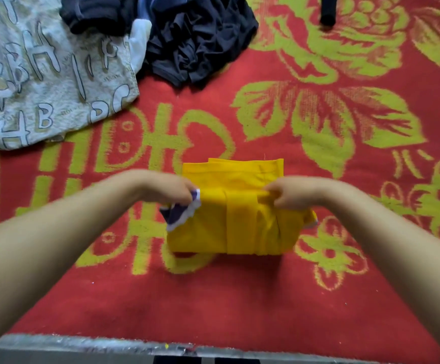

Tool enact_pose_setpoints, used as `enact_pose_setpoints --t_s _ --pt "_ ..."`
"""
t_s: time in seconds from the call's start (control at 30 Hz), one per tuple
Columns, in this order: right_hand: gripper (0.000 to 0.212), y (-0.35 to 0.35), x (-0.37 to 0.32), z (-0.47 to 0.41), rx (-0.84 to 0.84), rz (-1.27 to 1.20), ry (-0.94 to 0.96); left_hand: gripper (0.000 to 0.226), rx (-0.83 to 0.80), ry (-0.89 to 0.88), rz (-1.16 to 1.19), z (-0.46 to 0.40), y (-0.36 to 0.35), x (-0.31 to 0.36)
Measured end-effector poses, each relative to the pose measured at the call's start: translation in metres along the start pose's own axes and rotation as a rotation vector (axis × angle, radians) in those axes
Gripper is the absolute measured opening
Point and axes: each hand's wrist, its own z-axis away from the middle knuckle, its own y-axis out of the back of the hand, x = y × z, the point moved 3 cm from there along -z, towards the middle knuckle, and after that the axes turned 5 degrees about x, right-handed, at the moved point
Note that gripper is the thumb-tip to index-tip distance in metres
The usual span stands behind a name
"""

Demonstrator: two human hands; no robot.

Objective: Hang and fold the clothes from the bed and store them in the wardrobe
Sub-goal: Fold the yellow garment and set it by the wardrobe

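Yellow folded cloth garment (236, 222) with purple-and-white trim lies on the red bed cover with green flower pattern (239, 298), near its front edge, and I pinch its raised fold with my left hand (170, 189) and right hand (289, 192). Toward the far left corner lie a grey letter-printed shirt (53, 82) and dark crumpled clothes (187, 40).

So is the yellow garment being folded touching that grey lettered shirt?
Apart. In the head view the yellow garment sits between both hands, and a wide band of red bedspread separates it from the grey lettered shirt at upper left.
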Motion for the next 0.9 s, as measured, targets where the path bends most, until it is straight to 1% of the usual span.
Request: enact_pose_setpoints --t_s 0.07,0.13,0.17,0.2,0.23,0.27,0.3,0.33,0.37,0.4,0.43,0.47,0.5,0.57,0.6,0.67,0.73,0.9 --pt "0.034 0.025 0.014 -0.024 0.234 -0.014 -0.028 0.013 0.162 0.026 0.027 -0.018 0.031 0.0" --pt "0.034 0.034 0.028 -0.047 0.38 -0.066 -0.083 0.013 0.327 0.049 0.122 -0.037 0.051 -0.005" --pt "0.033 0.033 0.033 -0.056 0.435 -0.083 -0.12 0.017 0.401 0.063 0.194 -0.047 0.057 -0.011" --pt "0.034 0.03 0.037 -0.061 0.502 -0.089 -0.161 0.027 0.491 0.078 0.236 -0.056 0.061 -0.017" --pt "0.036 0.025 0.039 -0.063 0.594 -0.087 -0.2 0.038 0.62 0.096 0.221 -0.061 0.062 -0.024" --pt "0.039 0.019 0.039 -0.062 0.713 -0.07 -0.232 0.047 0.781 0.119 0.139 -0.063 0.061 -0.03" --pt "0.043 0.011 0.035 -0.058 0.843 -0.033 -0.232 0.054 0.961 0.123 0.0 -0.061 0.056 -0.032" --pt "0.047 0.001 0.026 -0.054 0.949 0.013 -0.187 0.057 1.131 0.073 -0.158 -0.056 0.045 -0.029" --pt "0.05 -0.013 0.011 -0.052 1.008 0.07 -0.107 0.058 1.237 -0.025 -0.303 -0.054 0.029 -0.021" --pt "0.053 -0.029 -0.006 -0.051 1.023 0.129 -0.016 0.059 1.286 -0.141 -0.439 -0.056 0.008 -0.01" --pt "0.054 -0.045 -0.023 -0.055 0.988 0.186 0.055 0.061 1.278 -0.231 -0.564 -0.061 -0.014 0.001" --pt "0.055 -0.06 -0.034 -0.061 0.926 0.221 0.077 0.062 1.246 -0.26 -0.667 -0.068 -0.033 0.009" --pt "0.055 -0.071 -0.038 -0.068 0.866 0.221 0.047 0.062 1.201 -0.216 -0.71 -0.076 -0.045 0.01" --pt "0.058 -0.077 -0.02 -0.081 0.808 0.18 -0.094 0.061 1.156 -0.044 -0.651 -0.092 -0.046 -0.005" --pt "0.059 -0.076 -0.005 -0.086 0.808 0.182 -0.144 0.062 1.149 0.009 -0.603 -0.098 -0.04 -0.017" --pt "0.061 -0.073 0.022 -0.09 0.797 0.212 -0.149 0.063 1.146 -0.021 -0.608 -0.105 -0.033 -0.035" --pt "0.061 -0.073 0.036 -0.093 0.715 0.234 -0.111 0.063 1.091 -0.055 -0.619 -0.111 -0.032 -0.044" --pt "0.061 -0.064 0.034 -0.098 0.49 0.183 -0.133 0.07 0.859 0.069 -0.604 -0.117 -0.027 -0.037"
